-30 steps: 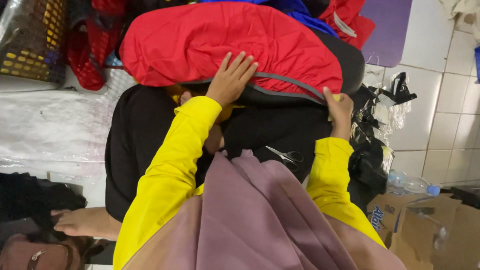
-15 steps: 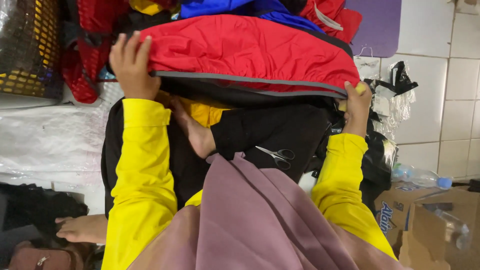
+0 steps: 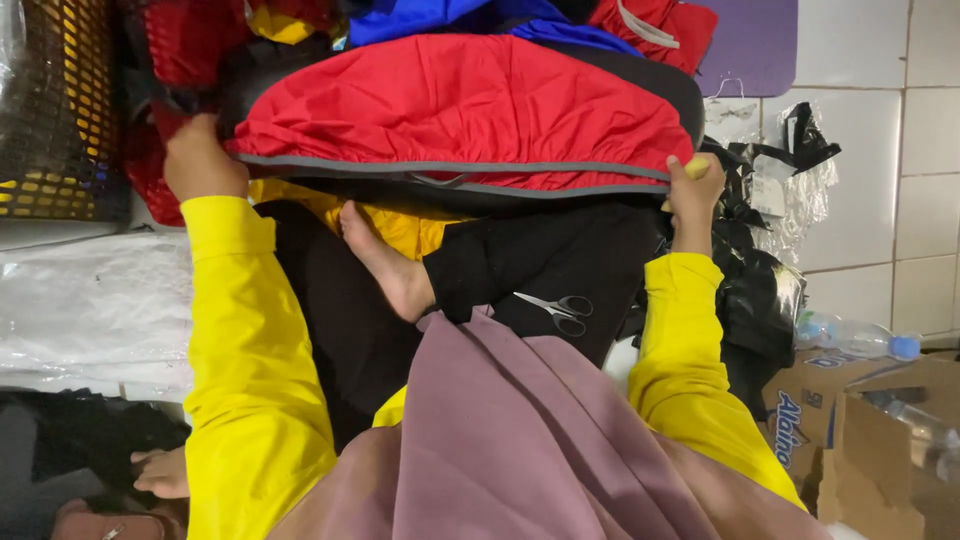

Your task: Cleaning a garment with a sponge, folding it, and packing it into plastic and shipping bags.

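Both hands hold the red jacket [image 3: 460, 105] stretched wide over the lap. The left hand [image 3: 200, 160] grips its left end, the right hand [image 3: 692, 190] pinches its right end. Scissors [image 3: 560, 310] lie unused on black cloth [image 3: 560, 255] below. It is not folded yet.

A brown cardboard box [image 3: 800, 415] with blue lettering sits at the lower right, and a second, open brown carton [image 3: 885, 450] stands just beside it at the frame's edge. Near the white tiled wall, a small white tag [image 3: 768, 192], possibly a garment label, hangs among clear plastic wrapping.
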